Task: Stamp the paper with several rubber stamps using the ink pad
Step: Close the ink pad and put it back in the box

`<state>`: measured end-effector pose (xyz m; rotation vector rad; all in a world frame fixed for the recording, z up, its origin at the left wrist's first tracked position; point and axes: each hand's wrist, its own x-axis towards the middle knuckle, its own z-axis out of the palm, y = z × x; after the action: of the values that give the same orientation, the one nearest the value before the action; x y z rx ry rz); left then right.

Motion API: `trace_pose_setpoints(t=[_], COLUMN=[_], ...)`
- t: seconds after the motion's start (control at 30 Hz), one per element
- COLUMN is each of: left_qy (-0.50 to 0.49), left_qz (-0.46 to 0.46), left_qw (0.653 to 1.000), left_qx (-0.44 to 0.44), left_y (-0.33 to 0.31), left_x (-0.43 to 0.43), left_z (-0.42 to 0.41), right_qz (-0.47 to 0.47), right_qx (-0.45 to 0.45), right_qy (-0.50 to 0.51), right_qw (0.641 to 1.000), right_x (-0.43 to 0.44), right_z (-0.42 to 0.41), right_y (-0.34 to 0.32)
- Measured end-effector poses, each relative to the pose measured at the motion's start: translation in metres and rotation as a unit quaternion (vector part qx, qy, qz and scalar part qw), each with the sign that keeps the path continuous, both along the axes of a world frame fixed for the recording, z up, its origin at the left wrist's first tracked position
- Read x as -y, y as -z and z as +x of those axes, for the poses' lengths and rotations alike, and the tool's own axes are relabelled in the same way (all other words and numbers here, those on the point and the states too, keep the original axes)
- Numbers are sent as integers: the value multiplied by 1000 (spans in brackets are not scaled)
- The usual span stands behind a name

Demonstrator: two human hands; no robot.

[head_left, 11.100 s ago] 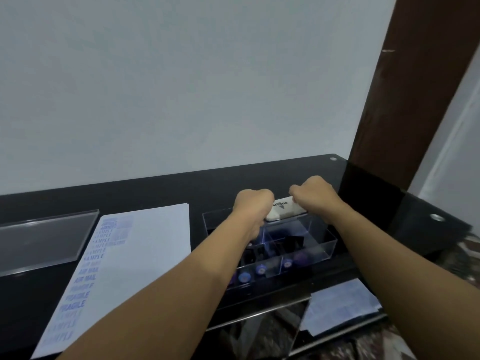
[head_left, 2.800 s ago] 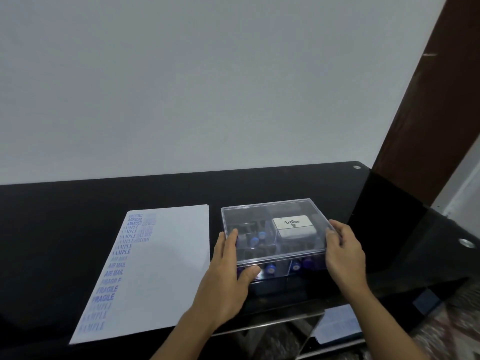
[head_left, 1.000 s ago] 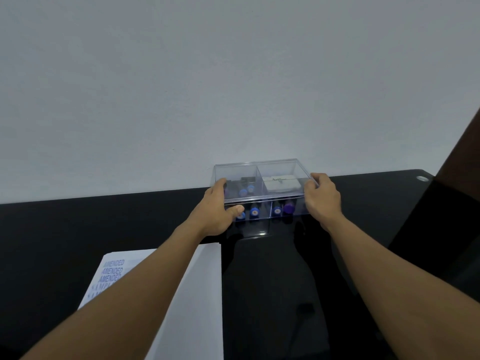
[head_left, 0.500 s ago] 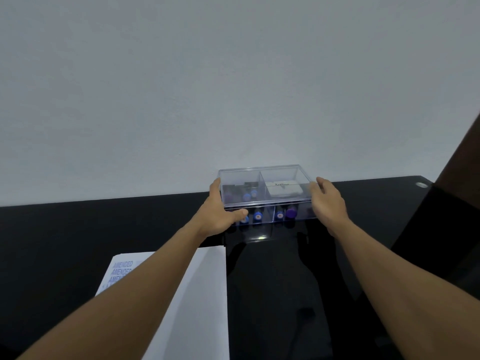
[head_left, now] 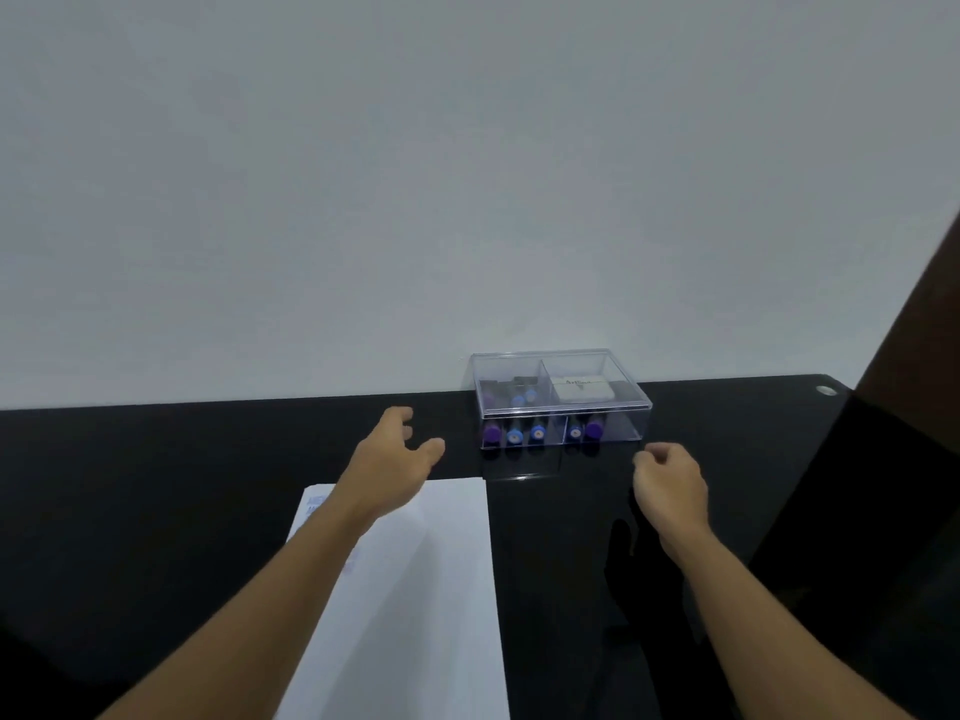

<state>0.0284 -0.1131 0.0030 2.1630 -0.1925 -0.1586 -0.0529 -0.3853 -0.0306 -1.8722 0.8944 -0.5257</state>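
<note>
Left hand (head_left: 395, 462) is held out toward 12 o'clock, fingers loosely spread, right hand (head_left: 671, 483) at its 3 o'clock, loosely curled.

Office-like room: a black glass desk (head_left: 208, 459), stamp box (head_left: 563, 407) and white wall (head_left: 415, 174).

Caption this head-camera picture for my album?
Empty left hand and right hand hover before the lidded stamp box near stamped paper.

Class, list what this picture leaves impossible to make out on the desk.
Head view:
Stamped words on the paper, mostly covered by the left forearm; the rest blurred.
Near edge of the paper, cut off by the frame's bottom.
Label on the ink pad in the clear box, too small to read.
Palm of the right hand, turned away.
</note>
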Motion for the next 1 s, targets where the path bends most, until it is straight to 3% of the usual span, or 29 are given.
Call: trace_pose_setpoints(t=[0.5,0.77,1.0], left_qy=[-163,-143,-136], left_qz=[54,70,26], left_qw=[978,978,983], left_qx=[-116,-134,-119], left_y=[14,29,30], left_x=[-142,-169,-167], left_z=[-136,-180,-198], right_qz=[85,44,31], right_qx=[-101,-121,-125], right_qy=[-161,-205,-195], right_qw=[978,970,972], right_x=[-133,-166,-189], right_z=[-111,-147,-163], right_y=[-11,-1,-9])
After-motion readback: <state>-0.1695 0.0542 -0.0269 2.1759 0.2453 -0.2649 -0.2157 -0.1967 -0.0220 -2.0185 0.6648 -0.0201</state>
